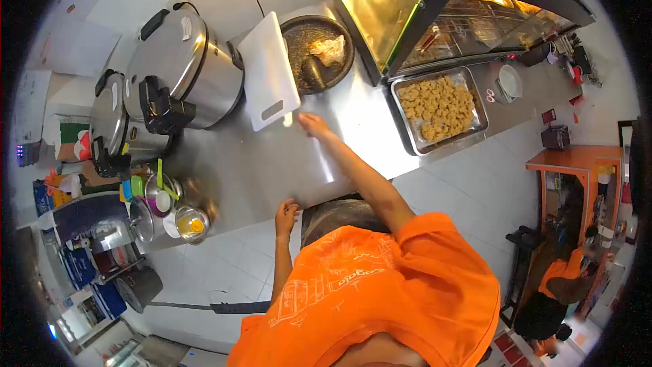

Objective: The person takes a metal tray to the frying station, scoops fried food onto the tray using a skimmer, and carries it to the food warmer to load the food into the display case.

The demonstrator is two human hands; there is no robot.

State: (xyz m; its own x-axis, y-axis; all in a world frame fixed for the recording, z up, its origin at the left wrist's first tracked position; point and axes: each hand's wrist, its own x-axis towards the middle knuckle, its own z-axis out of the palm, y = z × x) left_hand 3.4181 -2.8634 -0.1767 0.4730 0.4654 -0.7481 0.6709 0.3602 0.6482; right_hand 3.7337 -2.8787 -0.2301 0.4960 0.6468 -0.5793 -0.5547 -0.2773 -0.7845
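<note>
On the steel counter (272,170), my right hand (313,125) is reached out near the lower corner of a white cutting board (265,68). Its fingers are bunched beside a small pale piece (288,119); whether they hold anything is too small to tell. The board leans over the left rim of a dark round stone mortar (299,34), which has a pestle and a crumpled whitish thing (329,50) in it. My left hand (287,217) hangs at the counter's front edge, its fingers partly spread and holding nothing.
Two large steel pots (221,88) with black handles stand at the left. Bowls and green utensils (163,180) are below them. A tray of brown fried pieces (438,105) sits at the right, under a lit glass display case (380,13). Another person in orange (567,278) is at far right.
</note>
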